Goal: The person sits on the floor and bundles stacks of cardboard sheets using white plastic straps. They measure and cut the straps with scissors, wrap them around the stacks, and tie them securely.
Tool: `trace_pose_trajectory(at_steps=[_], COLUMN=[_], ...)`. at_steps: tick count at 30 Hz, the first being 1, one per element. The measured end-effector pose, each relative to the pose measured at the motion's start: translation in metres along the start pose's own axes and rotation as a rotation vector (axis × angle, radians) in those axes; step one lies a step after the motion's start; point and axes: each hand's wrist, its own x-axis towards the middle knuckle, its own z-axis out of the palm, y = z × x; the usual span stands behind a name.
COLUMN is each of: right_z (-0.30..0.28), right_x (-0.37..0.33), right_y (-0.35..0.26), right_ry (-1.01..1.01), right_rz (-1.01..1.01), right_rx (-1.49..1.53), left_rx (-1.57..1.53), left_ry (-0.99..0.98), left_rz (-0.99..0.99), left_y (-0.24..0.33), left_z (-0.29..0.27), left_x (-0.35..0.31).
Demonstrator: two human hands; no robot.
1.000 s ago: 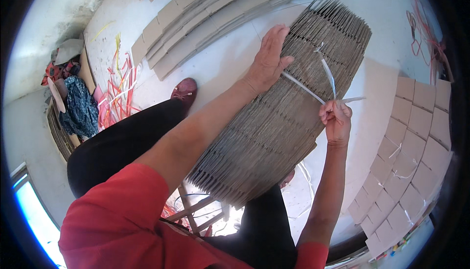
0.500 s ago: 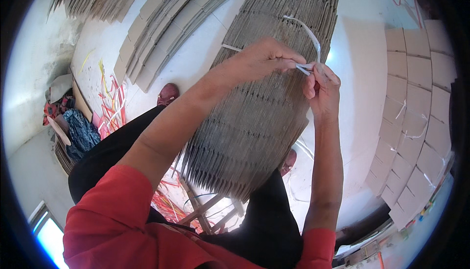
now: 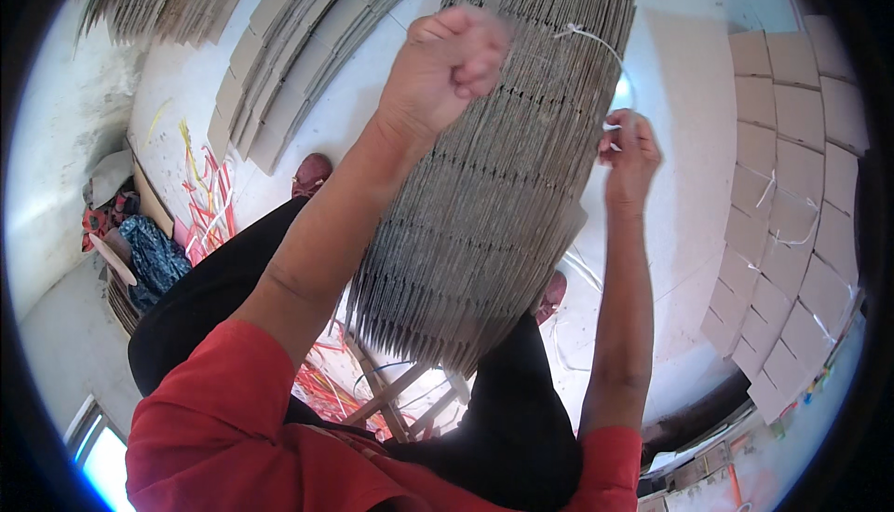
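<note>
A long bundle of grey-brown cardboard partitions (image 3: 466, 204), packed on edge, stretches away from between my knees. A thin white strap (image 3: 601, 40) lies in a curve over its far part, with a small kinked or knotted end near the middle. My left hand (image 3: 452, 65) is closed like a fist above the bundle's far left edge, a little blurred; what it holds, if anything, is hidden. Just off the right edge, my right hand (image 3: 633, 160) has its fingers curled together. A bit of white shows at its fingertips, too small to name.
More cardboard partitions (image 3: 303, 37) stand in rows at the far left. Flat stacks of brown cardboard (image 3: 796, 186) line the right side. Red and white strap scraps (image 3: 212, 200) lie on the floor at left, near a dark blue bag (image 3: 154, 256). A wooden frame (image 3: 386, 395) stands between my legs.
My hands have come apart from where they met at the white strap. The left has moved up and left, the right slightly right and down. The strap now lies over the bundle.
</note>
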Motion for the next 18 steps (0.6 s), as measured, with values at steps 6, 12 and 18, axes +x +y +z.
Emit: trace_pose_trajectory(at_steps=[6, 12, 18], right_z=[0.007, 0.009, -0.001], right_x=[0.001, 0.004, 0.008], right_y=[0.028, 0.030, 0.015], right_ry=[0.038, -0.036, -0.173], right_rz=[-0.155, -0.228, -0.153], right_rx=[-0.116, -0.190, -0.186], left_rx=[-0.301, 0.624, 1.261], left_ry=[-0.113, -0.358, -0.433], left_rz=[-0.131, -0.134, 0.505], left_y=[-0.047, -0.081, -0.094], left_z=[0.013, 0.045, 0.038], left_x=[-0.010, 0.039, 0.057])
